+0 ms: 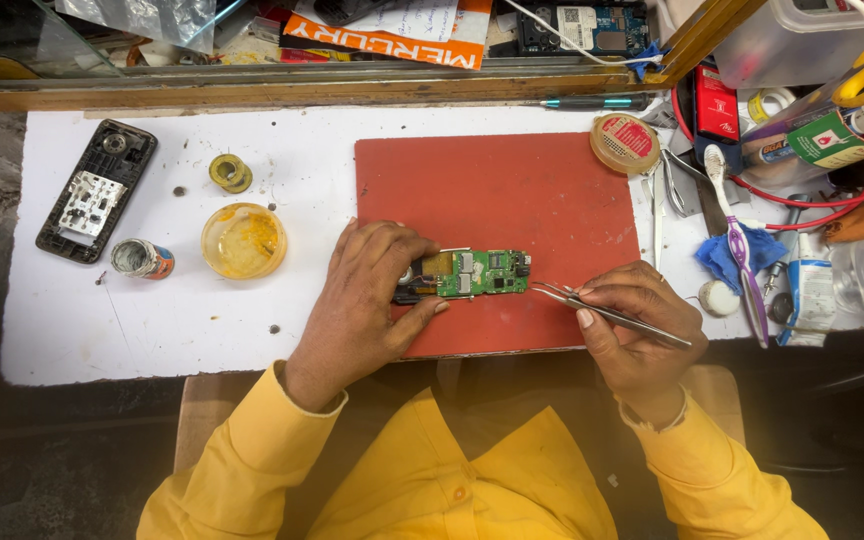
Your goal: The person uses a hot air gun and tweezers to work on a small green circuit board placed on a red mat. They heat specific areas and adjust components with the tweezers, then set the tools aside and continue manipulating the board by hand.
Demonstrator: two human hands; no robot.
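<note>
My left hand (367,300) pins a small green circuit board (479,273) against a red mat (512,200), gripping the board's left end. My right hand (637,325) holds metal tweezers (592,307). Their tips point left and stop just short of the board's right edge. Both arms wear yellow sleeves.
A black phone shell (97,190) lies at the far left of the white work surface (292,160). Near it are a small tin (140,258), a solder spool (229,172) and a yellow dish (243,240). A round red-lidded tin (625,142), a purple toothbrush (735,240), tubes and cables crowd the right.
</note>
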